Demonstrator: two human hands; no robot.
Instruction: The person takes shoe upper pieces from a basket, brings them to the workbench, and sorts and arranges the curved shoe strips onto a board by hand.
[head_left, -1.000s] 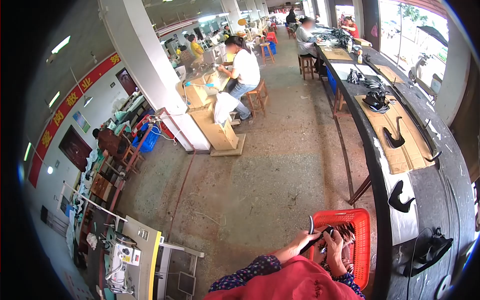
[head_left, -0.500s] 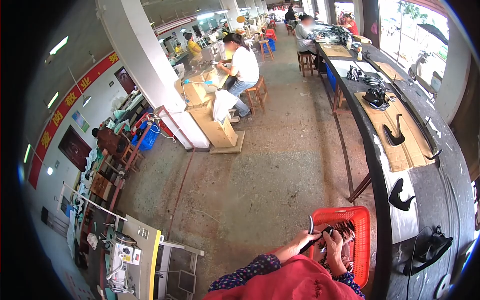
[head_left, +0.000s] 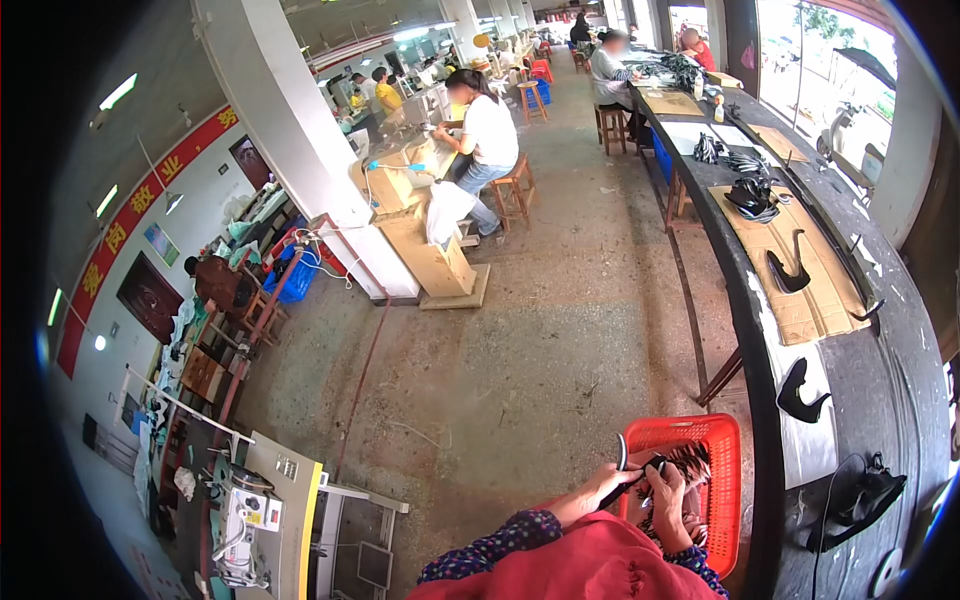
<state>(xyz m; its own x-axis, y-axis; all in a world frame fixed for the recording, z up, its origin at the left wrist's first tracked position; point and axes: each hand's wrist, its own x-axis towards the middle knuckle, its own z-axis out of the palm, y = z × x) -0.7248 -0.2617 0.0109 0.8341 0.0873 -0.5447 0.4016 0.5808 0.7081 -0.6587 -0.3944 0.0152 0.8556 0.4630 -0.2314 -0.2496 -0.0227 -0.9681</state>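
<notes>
Both hands meet low in the view, above the near-left part of a red plastic basket (head_left: 728,480). Between them is a black shoe-upper piece (head_left: 622,452), its curved strip end with a pale edge standing up past the fingers. My left hand (head_left: 603,484) is closed on the piece from the left. My right hand (head_left: 667,492) pinches its other side, fingers bent around it. Part of the piece is hidden by the fingers. Inside the basket lie several dark and brownish pieces (head_left: 692,462), partly covered by my right hand and forearm.
A long black worktable (head_left: 850,390) runs along the right, with cut black shoe pieces (head_left: 797,392) and cardboard (head_left: 815,300) on it. A sewing machine (head_left: 245,515) stands lower left. One person in white (head_left: 492,130) sits by the pillar (head_left: 285,110); stools stand beyond.
My hands stay nearly in place, still gripping the black piece. In the far background, a person in red at the table has shifted their head and a person in yellow has moved slightly.
</notes>
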